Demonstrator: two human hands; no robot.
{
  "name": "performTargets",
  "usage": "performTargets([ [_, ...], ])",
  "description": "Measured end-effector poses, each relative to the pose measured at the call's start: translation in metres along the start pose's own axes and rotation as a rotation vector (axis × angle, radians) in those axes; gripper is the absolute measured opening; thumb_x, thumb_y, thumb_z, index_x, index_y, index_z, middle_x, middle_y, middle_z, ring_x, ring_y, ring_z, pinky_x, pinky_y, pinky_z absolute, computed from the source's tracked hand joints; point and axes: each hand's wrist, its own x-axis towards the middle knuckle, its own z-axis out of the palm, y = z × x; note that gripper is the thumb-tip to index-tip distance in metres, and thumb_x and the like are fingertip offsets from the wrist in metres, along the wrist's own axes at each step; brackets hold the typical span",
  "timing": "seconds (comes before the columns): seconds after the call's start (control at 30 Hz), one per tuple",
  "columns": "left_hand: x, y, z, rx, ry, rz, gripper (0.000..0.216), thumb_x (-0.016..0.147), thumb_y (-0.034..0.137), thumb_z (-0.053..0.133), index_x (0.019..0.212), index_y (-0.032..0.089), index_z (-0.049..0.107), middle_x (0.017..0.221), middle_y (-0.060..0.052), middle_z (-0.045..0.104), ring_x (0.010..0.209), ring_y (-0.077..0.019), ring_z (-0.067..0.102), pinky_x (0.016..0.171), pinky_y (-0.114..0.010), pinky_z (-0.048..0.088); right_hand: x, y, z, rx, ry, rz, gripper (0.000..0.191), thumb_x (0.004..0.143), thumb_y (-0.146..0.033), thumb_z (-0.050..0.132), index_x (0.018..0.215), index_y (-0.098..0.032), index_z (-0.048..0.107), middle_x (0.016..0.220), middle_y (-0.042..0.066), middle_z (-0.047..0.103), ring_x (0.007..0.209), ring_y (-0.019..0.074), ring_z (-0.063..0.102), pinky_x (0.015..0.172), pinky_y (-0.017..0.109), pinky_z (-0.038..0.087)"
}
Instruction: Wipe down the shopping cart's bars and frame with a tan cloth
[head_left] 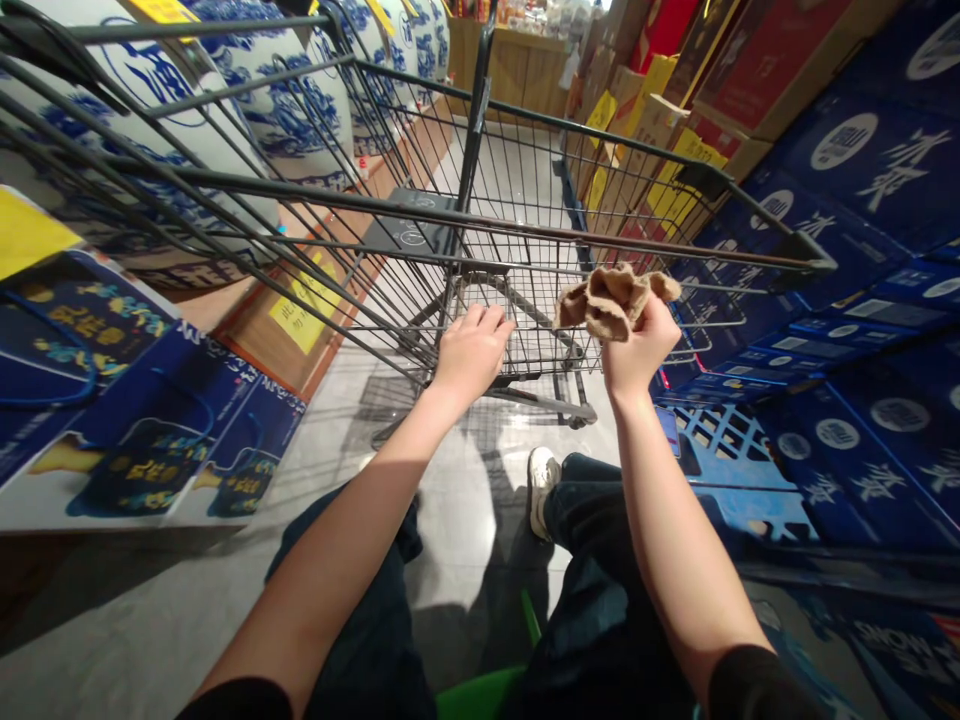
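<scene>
In front of me stands a dark wire shopping cart [525,240], its near end facing me. My right hand [645,345] is closed around a crumpled brown cloth [619,300], held up against the cart's near side at the right. The cloth's folds hide part of the fingers. My left hand [474,350] is at the lower wires of the cart, back upward and fingers extended a little apart. Nothing shows in it. Whether its fingertips touch the wires, I cannot tell.
Large blue-and-white jars [277,100] line a wooden ledge [292,310] on the left, above blue gift boxes [150,430]. Stacked blue cartons [840,170] rise on the right, near a light-blue plastic crate [735,450]. A green seat [480,695] is beneath me.
</scene>
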Motion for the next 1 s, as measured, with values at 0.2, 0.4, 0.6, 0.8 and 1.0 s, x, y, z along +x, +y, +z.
performTargets([
  [0.2, 0.000, -0.002, 0.001, 0.011, -0.003, -0.019, 0.032, 0.097, 0.011, 0.052, 0.120, 0.018, 0.072, 0.119, -0.012, 0.068, 0.116, -0.0308, 0.058, 0.090, -0.042, 0.053, -0.007, 0.000, 0.010, -0.009, -0.088, 0.047, 0.026, 0.090, -0.037, 0.056, 0.099, -0.018, 0.071, 0.084, 0.006, 0.069, 0.080, 0.0214, 0.062, 0.078, 0.035, 0.050],
  [0.4, 0.000, -0.004, 0.002, 0.028, 0.011, 0.000, 0.030, 0.097, 0.013, 0.053, 0.119, 0.019, 0.072, 0.117, -0.011, 0.069, 0.113, -0.0300, 0.059, 0.088, -0.040, 0.053, -0.007, -0.005, 0.003, 0.049, 0.017, 0.035, 0.022, 0.087, -0.035, 0.057, 0.096, -0.018, 0.068, 0.090, 0.007, 0.072, 0.085, 0.0216, 0.064, 0.085, 0.036, 0.051],
  [0.6, 0.000, -0.003, 0.002, 0.034, 0.028, 0.000, 0.029, 0.099, 0.014, 0.052, 0.117, 0.019, 0.073, 0.116, -0.011, 0.069, 0.113, -0.0300, 0.060, 0.087, -0.041, 0.054, -0.019, -0.019, 0.017, 0.033, -0.085, 0.111, 0.011, 0.081, -0.032, 0.061, 0.079, -0.023, 0.054, 0.078, 0.002, 0.065, 0.075, 0.0184, 0.058, 0.074, 0.031, 0.048],
  [0.8, 0.001, -0.001, -0.003, 0.007, -0.020, -0.006, 0.031, 0.099, 0.012, 0.051, 0.121, 0.018, 0.072, 0.120, -0.011, 0.069, 0.118, -0.0299, 0.059, 0.090, -0.040, 0.053, -0.009, -0.021, 0.010, 0.043, -0.049, 0.075, 0.013, 0.084, -0.032, 0.057, 0.084, -0.021, 0.063, 0.082, 0.005, 0.068, 0.078, 0.0199, 0.060, 0.078, 0.033, 0.048],
  [1.0, 0.001, -0.001, 0.000, -0.001, -0.007, -0.014, 0.031, 0.099, 0.013, 0.050, 0.120, 0.018, 0.072, 0.120, -0.012, 0.069, 0.116, -0.0304, 0.059, 0.090, -0.042, 0.053, -0.008, -0.022, 0.014, -0.064, -0.090, 0.066, 0.018, 0.086, -0.035, 0.059, 0.084, -0.019, 0.068, 0.080, 0.007, 0.068, 0.081, 0.0227, 0.060, 0.075, 0.033, 0.046],
])
